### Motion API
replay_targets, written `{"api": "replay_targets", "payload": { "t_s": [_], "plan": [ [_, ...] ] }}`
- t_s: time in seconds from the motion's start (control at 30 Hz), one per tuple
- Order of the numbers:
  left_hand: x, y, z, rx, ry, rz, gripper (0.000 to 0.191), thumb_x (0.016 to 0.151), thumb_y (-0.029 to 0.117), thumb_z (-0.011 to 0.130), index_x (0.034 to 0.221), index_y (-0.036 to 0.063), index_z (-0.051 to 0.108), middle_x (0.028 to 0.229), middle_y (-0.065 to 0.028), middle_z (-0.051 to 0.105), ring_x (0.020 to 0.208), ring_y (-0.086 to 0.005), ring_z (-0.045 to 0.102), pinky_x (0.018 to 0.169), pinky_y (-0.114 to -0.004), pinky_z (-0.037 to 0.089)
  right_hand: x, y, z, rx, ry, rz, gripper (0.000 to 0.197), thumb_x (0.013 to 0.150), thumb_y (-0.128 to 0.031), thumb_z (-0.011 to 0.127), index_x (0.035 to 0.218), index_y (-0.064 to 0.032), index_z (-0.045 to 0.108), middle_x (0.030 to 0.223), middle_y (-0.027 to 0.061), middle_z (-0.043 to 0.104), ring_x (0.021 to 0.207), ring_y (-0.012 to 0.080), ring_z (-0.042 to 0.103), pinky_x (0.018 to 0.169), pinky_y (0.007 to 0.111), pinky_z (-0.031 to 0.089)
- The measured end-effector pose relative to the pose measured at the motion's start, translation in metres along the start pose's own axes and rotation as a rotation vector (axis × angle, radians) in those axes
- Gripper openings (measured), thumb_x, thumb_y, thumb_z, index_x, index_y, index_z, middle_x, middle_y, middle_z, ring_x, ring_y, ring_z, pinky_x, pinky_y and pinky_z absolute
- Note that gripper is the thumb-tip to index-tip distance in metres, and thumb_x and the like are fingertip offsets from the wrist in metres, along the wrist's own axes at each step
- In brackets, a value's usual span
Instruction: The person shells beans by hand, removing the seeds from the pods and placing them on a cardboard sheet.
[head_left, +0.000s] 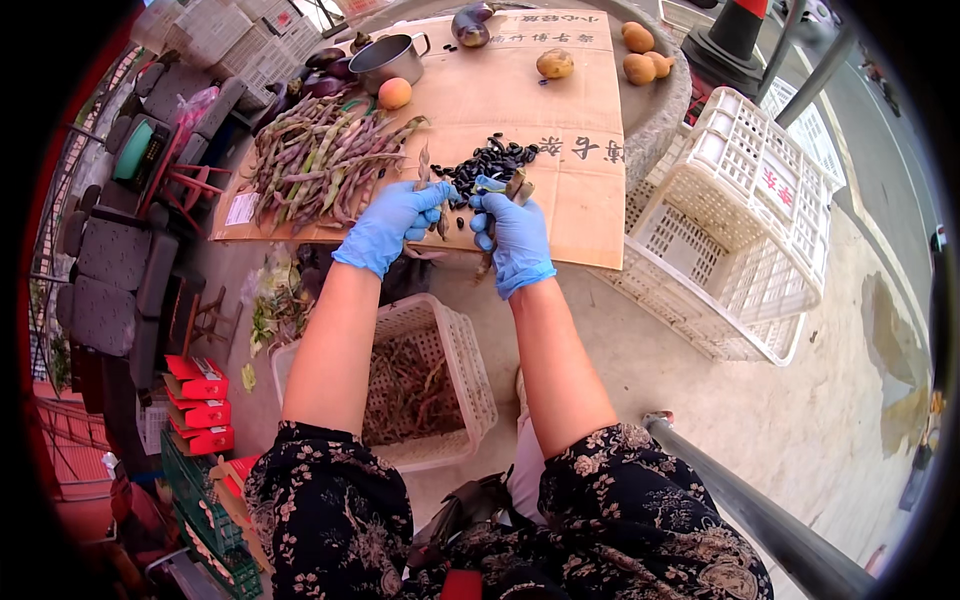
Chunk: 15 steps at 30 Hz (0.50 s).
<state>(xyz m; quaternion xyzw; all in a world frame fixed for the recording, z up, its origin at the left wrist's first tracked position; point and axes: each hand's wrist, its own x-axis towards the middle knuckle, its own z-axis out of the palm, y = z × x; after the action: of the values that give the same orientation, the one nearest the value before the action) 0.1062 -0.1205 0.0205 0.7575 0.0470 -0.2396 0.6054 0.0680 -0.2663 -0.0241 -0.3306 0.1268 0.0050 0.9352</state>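
In the middle of the head view, my left hand (392, 223), in a blue glove, pinches a dry bean pod (424, 165) that pokes up past its fingers. My right hand (514, 236), gloved the same way, grips split pod pieces (520, 186) whose ends stick out above the thumb. A heap of shiny black beans (491, 161) lies just beyond both hands, and a few loose ones are scattered nearer. To the left is a large pile of purple and green bean pods (322, 165). All rest on a flattened cardboard sheet (581, 217).
A white plastic crate (480, 409) holding pod husks stands on the floor below my arms. Stacked white crates (712, 247) are at the right. Beyond the pods are a metal pot (386, 66), a peach (394, 93) and eggplants (324, 84). A potato (555, 64) lies farther back.
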Motion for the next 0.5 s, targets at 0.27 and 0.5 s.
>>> {"api": "replay_targets", "payload": {
  "t_s": [0.27, 0.5],
  "plan": [
    [0.003, -0.002, 0.007, -0.003, -0.087, -0.032, 0.026, 0.085, 0.029, 0.054, 0.094, 0.0059, 0.060, 0.057, 0.0067, 0.042, 0.040, -0.0017, 0.028, 0.036, -0.017, 0.020, -0.003, -0.006, 0.005, -0.260, 0.090, -0.141, 0.013, 0.073, -0.011, 0.056, 0.080, -0.0018, 0.051, 0.063, 0.0065, 0.056, 0.042, 0.0095, 0.050, 0.032, 0.021, 0.034],
    [0.001, -0.003, 0.011, 0.006, -0.118, -0.043, 0.025, 0.085, 0.029, 0.053, 0.093, 0.0069, 0.061, 0.057, 0.0070, 0.041, 0.040, -0.0017, 0.028, 0.037, -0.018, 0.020, 0.007, -0.015, -0.013, -0.667, 0.250, -0.529, 0.013, 0.070, -0.007, 0.058, 0.072, 0.0004, 0.046, 0.062, 0.0125, 0.058, 0.044, 0.0148, 0.055, 0.040, 0.027, 0.042]
  ]
}}
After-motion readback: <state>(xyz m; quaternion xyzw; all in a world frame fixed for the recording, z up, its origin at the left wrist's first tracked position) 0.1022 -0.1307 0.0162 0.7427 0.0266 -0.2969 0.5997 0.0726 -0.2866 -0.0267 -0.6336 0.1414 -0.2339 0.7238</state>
